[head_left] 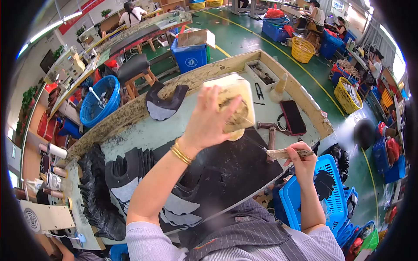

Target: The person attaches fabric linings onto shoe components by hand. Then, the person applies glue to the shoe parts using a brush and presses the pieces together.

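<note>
My left hand [209, 115] grips a yellowish plastic glue container [241, 85], tilted above the workbench, its side smeared with dried residue. My right hand [303, 163] pinches a glue-crusted brush [281, 153] to the right of it. Thin glue strands stretch between brush and container. Below both hands lies a black board [248, 161]. Black curved shoe-upper pieces with grey edges [126, 174] are stacked by my left forearm, and a similar piece [165, 102] lies farther back. A hammer [271, 139] rests just beyond the brush tip.
A phone [293, 116], thread snips [259, 92], a small squeeze bottle [278, 90] and a tray [261, 73] occupy the bench's back right. A raised wooden rim [300, 93] borders the bench. A blue basket [333, 191] stands at right. Other people work at distant tables.
</note>
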The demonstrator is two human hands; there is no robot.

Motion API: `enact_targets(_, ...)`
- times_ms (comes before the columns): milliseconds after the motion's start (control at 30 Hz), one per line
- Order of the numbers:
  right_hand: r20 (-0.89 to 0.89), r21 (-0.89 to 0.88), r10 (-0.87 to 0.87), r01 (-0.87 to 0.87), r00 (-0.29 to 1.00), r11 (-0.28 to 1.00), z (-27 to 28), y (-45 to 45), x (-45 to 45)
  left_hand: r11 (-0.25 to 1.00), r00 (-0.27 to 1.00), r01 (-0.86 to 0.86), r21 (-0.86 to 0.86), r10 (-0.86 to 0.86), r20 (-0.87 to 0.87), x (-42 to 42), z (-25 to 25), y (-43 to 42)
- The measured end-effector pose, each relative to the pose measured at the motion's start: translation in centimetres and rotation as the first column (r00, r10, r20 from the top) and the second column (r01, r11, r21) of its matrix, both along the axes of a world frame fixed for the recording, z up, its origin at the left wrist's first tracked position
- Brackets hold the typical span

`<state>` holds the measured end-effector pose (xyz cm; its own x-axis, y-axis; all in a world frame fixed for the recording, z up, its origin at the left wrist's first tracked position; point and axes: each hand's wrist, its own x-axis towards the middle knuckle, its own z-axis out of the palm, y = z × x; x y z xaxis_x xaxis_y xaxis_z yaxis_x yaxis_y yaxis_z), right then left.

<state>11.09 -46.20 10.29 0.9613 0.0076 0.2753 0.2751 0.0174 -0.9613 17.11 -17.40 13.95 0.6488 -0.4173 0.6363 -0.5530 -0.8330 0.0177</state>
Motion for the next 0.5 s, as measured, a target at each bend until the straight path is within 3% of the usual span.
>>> enact_targets(67,0.011,0.003,0.001,-0.001,1.0,1.0,0.3,-0.5,-0.2,0.995,0.999,-0.017,-0.1,0.013,-0.038,0.4,0.8,0.5)
enact_targets(200,-0.037,-0.033,-0.032,0.031,0.999,0.999,0.4,-1.5,-0.3,0.998,0.997,-0.031,-0.061,0.035,0.073,-0.6,2.5,1.1)
enact_targets(300,-0.05,-0.033,-0.038,0.037,0.998,0.999,0.1,-1.2,0.1,0.997,0.952,-0.001,0.082,-0.024,0.304,-1.2,0.2,0.7)
enact_targets(333,-0.05,-0.016,-0.026,0.025,0.998,1.0,-0.1,-0.9,0.3,0.983,0.971,0.054,0.173,-0.092,0.22,-1.5,-0.8,0.5)
enact_targets(433,-0.043,-0.001,0.021,-0.021,0.999,1.0,-0.8,-0.1,1.0,0.996,0.996,-0.023,-0.085,0.015,-0.089,-0.2,0.5,1.0)
enact_targets(500,-0.011,-0.004,0.05,-0.05,0.999,0.999,-0.3,0.3,1.6,0.968,0.977,-0.114,-0.224,0.068,-0.2,1.9,0.0,2.4)
